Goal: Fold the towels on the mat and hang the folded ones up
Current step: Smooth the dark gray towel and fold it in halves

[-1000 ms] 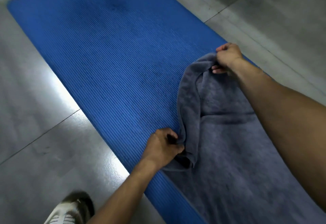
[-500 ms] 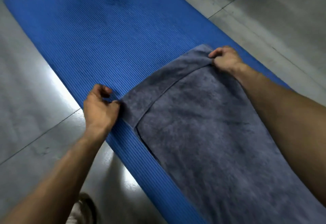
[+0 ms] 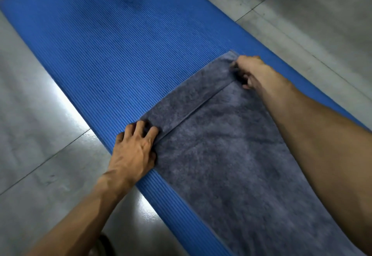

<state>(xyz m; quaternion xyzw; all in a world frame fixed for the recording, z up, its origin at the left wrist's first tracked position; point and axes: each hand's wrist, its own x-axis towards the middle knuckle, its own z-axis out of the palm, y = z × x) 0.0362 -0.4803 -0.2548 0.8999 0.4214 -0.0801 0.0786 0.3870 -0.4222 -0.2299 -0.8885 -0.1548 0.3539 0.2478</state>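
Grey tiled floor [image 3: 302,14] under blue ribbed mat [image 3: 120,54]. Grey towel [image 3: 231,165] flat on mat's near half, far band showing past upper layer. Right hand [image 3: 249,70] pinches far corner. Left hand [image 3: 134,147] presses near corner, fingers spread.

Towel [image 3: 231,165] fuzzy cloth; mat [image 3: 120,54] ribbed foam; floor [image 3: 40,134] glossy.

I count one grey towel [image 3: 231,165], one blue mat [image 3: 120,54], two hands, left [image 3: 134,151] and right [image 3: 251,70], and one shoe [image 3: 102,245].
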